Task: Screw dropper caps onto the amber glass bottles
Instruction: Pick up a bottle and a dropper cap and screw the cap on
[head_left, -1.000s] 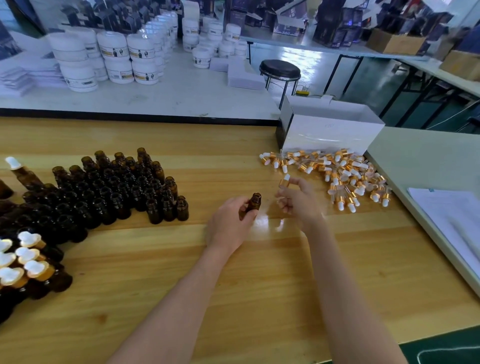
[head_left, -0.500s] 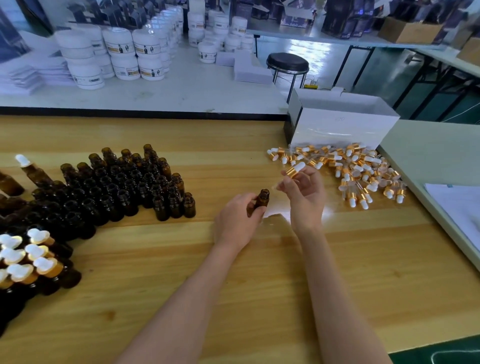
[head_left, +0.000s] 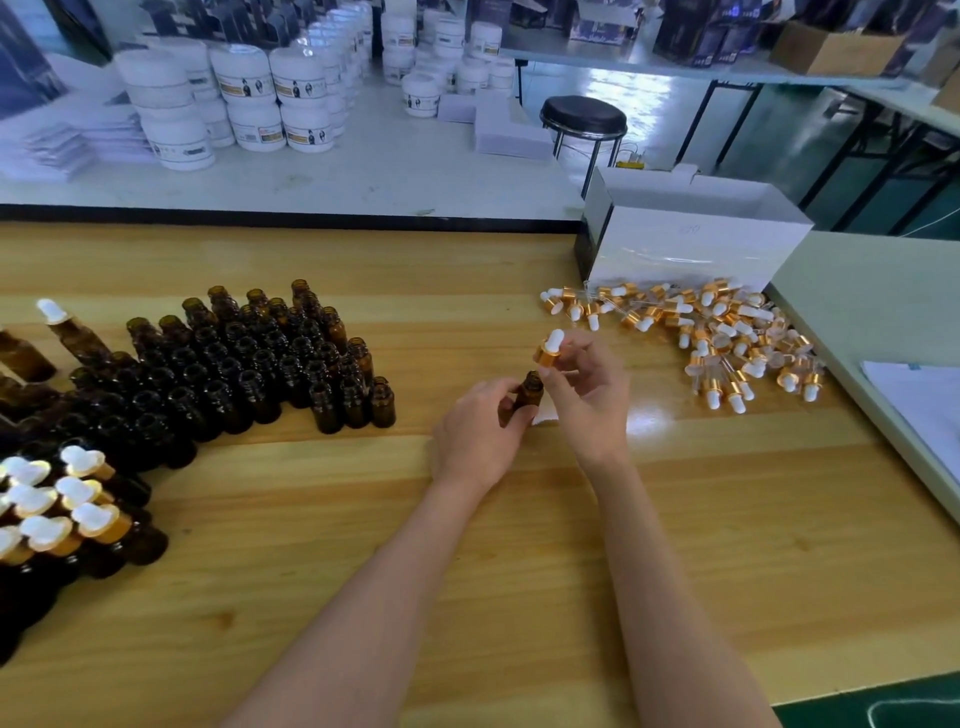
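Nearer than before, the white-bulbed, gold-collared dropper cap (head_left: 549, 351) is hovering just above the amber bottle (head_left: 531, 393). Left of that bottle, open glass bottles (head_left: 249, 364) are crowding the wooden counter (head_left: 467, 571); the left hand (head_left: 475, 441) is gripping it, the right hand (head_left: 587, 397) pinching the cap.

Left hand (head_left: 480, 436) grips amber bottle (head_left: 529, 399); right hand (head_left: 584, 392) pinches dropper cap (head_left: 549, 351) just above neck.

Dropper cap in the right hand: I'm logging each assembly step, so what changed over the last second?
The right hand carried the gold-collared, white-bulbed dropper cap toward the small amber glass bottle, bringing it just above the mouth; it isn't screwed on yet. The left hand kept gripping that bottle. The loose cap pile and standing bottles stayed put.
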